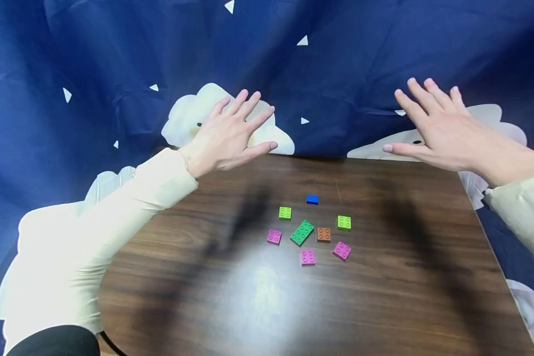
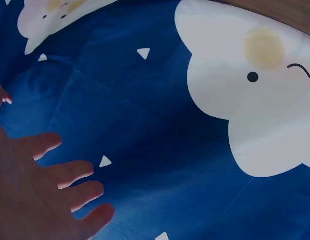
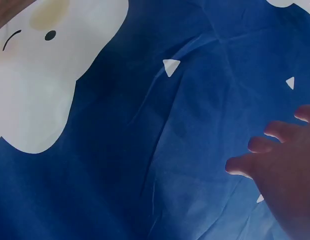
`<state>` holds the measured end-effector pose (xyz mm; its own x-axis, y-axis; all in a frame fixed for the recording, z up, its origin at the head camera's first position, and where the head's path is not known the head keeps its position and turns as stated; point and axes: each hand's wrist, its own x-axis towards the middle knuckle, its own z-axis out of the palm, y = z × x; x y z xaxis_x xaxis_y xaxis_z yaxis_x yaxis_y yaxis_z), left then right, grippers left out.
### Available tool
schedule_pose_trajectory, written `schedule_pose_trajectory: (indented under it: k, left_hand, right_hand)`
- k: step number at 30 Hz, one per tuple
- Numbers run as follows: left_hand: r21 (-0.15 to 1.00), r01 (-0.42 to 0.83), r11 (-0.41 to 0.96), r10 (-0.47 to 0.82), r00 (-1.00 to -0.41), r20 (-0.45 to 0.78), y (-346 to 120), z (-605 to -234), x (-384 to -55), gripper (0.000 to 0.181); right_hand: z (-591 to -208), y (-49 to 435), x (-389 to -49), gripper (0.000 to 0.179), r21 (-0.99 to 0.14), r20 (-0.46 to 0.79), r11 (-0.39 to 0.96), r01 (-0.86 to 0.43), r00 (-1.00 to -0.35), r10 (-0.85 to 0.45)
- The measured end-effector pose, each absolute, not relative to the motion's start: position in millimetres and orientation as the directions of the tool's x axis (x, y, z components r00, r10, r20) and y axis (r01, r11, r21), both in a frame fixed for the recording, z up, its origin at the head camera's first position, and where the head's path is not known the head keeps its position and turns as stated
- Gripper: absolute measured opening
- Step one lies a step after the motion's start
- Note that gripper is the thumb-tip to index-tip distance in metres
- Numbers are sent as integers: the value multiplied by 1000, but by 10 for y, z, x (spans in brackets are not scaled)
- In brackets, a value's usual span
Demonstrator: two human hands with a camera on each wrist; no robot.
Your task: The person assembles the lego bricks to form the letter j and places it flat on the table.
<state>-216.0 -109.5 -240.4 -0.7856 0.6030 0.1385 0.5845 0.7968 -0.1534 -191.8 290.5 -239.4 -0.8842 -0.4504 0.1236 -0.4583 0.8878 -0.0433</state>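
Observation:
Both hands are raised over the far part of the table, fingers spread, with nothing in them. My left hand (image 1: 231,133) is up at the left, before a printed white cloud; my right hand (image 1: 449,128) is up at the right. Below and between them lie toy building bricks: a blue brick (image 1: 312,200) farthest back, lime bricks (image 1: 285,213) (image 1: 344,222) at either side, a long green brick (image 1: 302,233) in the middle, a brown brick (image 1: 324,234) beside it, and pink bricks (image 1: 274,237) (image 1: 307,257) (image 1: 341,250) nearer. The wrist views show only spread fingers against cloth.
The bricks lie on a dark wooden table (image 1: 182,287). Behind its far edge hangs a blue curtain (image 1: 338,64) with white clouds and small triangles. A black cable (image 1: 112,343) runs by the near left edge.

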Motion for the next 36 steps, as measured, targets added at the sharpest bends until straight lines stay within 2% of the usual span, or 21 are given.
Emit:
schedule_pose_trajectory:
  k: [5,12,18,21,25,28,33,36]
  left_hand:
    - [-165,594,788,616,-770,166,-1105,-2424,-2120,76]
    - [-193,614,766,642,-708,294,-1170,-2592,-2025,76]
    - [-123,590,798,597,-743,301,-1215,-2856,-1883,65]
    - [-76,582,809,579,-770,266,-1251,-3039,-1802,58]
    - [18,564,825,551,-812,193,-1310,-3336,-1695,55]
    - [139,539,831,518,-840,160,-1295,-3555,-1627,51]
    - [368,470,802,451,-881,143,-1148,-3862,-1486,44]
    - [445,445,777,442,-889,116,-1004,-4062,-1396,42]
  right_hand:
    - [-2356,2909,-1850,93,-88,149,883,-462,-882,-447]
    - [-2442,2987,-1729,92,-204,249,863,-462,-877,-411]
    - [-2720,2993,-1599,87,-308,349,802,-511,-845,-405]
    - [-2911,2959,-1476,86,-369,329,790,-490,-864,-382]
    - [-3244,2892,-1304,87,-443,305,768,-463,-883,-357]
    - [-3505,2848,-1174,84,-510,268,749,-424,-905,-330]
    - [-3938,2709,-1006,72,-581,177,736,-347,-937,-301]
    - [-4173,2610,-943,65,-586,121,747,-314,-946,-302]
